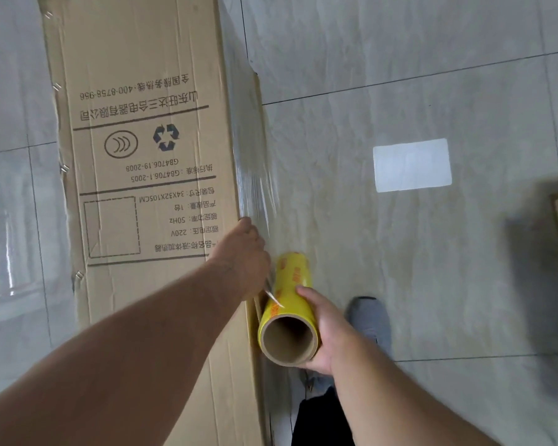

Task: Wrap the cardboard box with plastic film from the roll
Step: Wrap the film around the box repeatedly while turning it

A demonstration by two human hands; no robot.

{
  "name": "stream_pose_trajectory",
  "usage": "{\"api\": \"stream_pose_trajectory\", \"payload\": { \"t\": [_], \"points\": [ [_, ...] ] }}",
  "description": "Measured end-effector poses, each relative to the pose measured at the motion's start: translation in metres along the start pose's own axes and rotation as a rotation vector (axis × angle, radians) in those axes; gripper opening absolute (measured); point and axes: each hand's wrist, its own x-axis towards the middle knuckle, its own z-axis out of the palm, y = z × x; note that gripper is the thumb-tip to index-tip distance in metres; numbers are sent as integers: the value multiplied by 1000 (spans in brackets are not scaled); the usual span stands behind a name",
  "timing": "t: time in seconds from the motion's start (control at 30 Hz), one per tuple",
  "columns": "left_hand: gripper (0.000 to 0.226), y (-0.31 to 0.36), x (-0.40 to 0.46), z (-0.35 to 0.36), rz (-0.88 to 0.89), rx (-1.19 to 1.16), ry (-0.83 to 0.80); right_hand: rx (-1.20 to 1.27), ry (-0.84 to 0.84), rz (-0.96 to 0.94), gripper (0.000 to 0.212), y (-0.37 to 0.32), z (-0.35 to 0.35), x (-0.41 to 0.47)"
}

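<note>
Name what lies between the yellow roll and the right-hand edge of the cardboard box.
In the head view, the left hand and a stretch of clear plastic film lie between the roll and the cardboard box.

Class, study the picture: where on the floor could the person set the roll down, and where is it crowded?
Free: tiles right of the cardboard box, around the white patch. Crowded: by the box edge, where left hand, film, roll and shoe meet.

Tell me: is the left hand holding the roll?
No, the right hand grips the yellow roll, while the left hand rests against the film at the box edge.
</note>
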Motion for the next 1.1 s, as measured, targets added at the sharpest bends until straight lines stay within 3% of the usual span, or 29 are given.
{"api": "stream_pose_trajectory", "payload": {
  "t": [0.2,0.37,0.53,0.7,0.77,0.83,0.93,1.0,1.03,1.1],
  "points": [
    [51,2,-1,-10,-41,-27,-18,-343,110,-32,74,-25,-10,-13],
    [55,6,-9,-7,-46,-54,-1,-316,180,-68,72,-14,-29,-16],
    [56,8,-7,-9,-33,-65,14,-515,336,-172,133,10,-37,19],
    [54,10,-10,-3,-15,79,-4,-1135,310,-136,106,-4,10,-14],
    [52,13,-8,-2,15,9,39,-1250,232,-166,90,-7,21,-13],
    [42,27,-10,-1,123,-104,18,-1310,216,-148,88,-4,25,-11],
    [27,48,-18,5,190,-96,-22,-1164,266,-158,100,8,23,-6],
    [29,49,-21,9,171,-70,-22,-888,299,-136,113,19,14,4],
    [28,48,-21,10,171,-56,-21,-688,315,-116,112,25,7,13],
    [27,47,-21,9,173,-38,-34,-296,239,-67,87,41,-4,16]
  ]
}}
